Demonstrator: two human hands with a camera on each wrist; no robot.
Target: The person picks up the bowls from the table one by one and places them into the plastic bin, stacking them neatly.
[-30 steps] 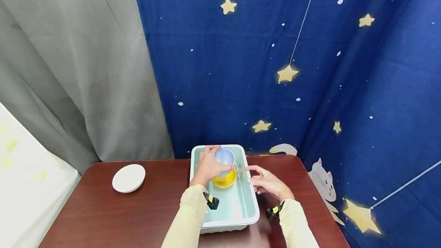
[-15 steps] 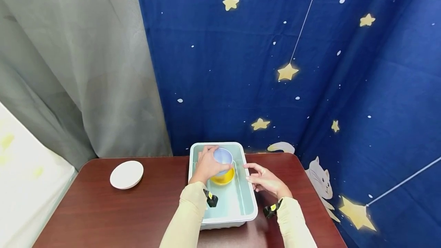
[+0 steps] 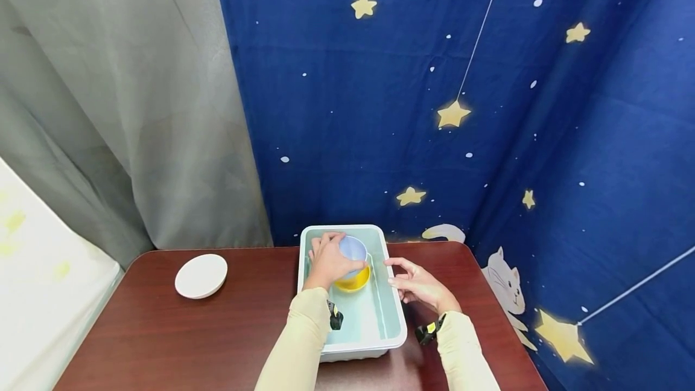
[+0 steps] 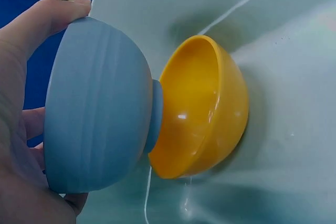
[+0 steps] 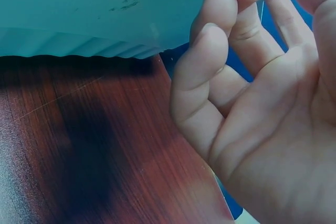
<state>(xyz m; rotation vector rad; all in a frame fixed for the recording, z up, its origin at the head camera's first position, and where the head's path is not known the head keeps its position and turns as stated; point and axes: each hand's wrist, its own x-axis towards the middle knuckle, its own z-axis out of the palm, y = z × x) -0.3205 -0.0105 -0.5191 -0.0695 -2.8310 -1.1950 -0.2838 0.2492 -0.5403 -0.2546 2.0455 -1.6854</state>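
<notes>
blue bowl [image 4: 100,108] in left grip [image 3: 328,261], yellow bowl [image 4: 226,114] partly hidden

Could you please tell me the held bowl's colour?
The bowl is blue, clearest in the left wrist view.

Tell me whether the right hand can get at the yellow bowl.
Probably yes: the right hand is at the bin's rim and the yellow bowl is uncovered on that side, though the blue bowl in the left hand is close.

Tub [image 3: 358,321] free nearside; yellow bowl [image 3: 353,284] blocks beyond.
</notes>
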